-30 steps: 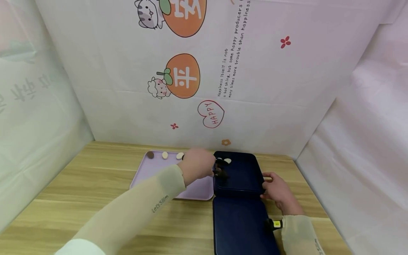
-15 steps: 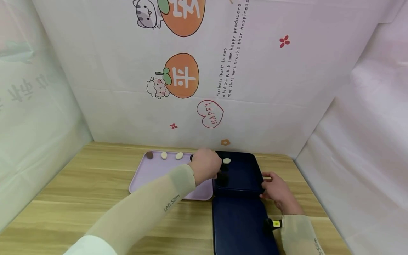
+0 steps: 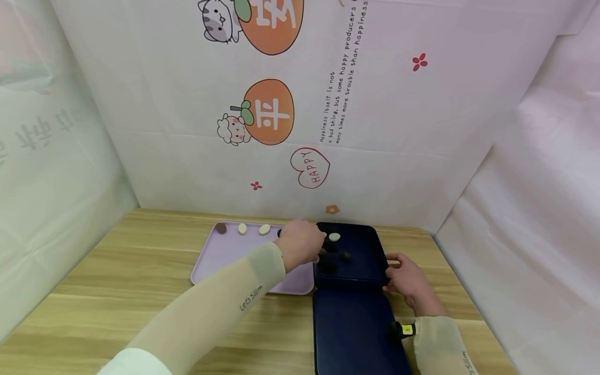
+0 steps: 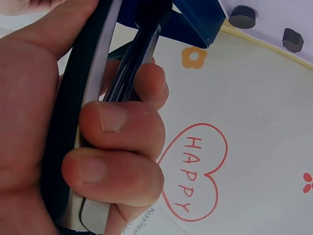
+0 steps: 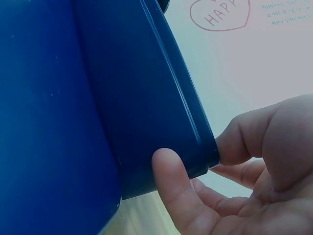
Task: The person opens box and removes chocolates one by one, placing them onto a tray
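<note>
1. Your left hand (image 3: 300, 242), at the center of the head view, has its fingers curled firmly around dark-handled tongs (image 4: 68, 122), with the forearm slanting up from the lower left.
2. Your right hand (image 3: 409, 281), right of center, grips the right edge of the navy box (image 3: 363, 268) between thumb and fingers.
3. Compared with a second ago, your left hand sits slightly farther right and the tongs reach deeper over the box; your right hand has stayed put.
4. On the wood-grain bench (image 3: 94, 276), a lavender tray (image 3: 215, 258) carries a brown disc (image 3: 221, 227) and two cream ovals (image 3: 242, 228) in its upper part.
5. A navy lid (image 3: 358, 330) lies at lower right; printed white cloth (image 3: 384, 172) fills the upper frame.
</note>
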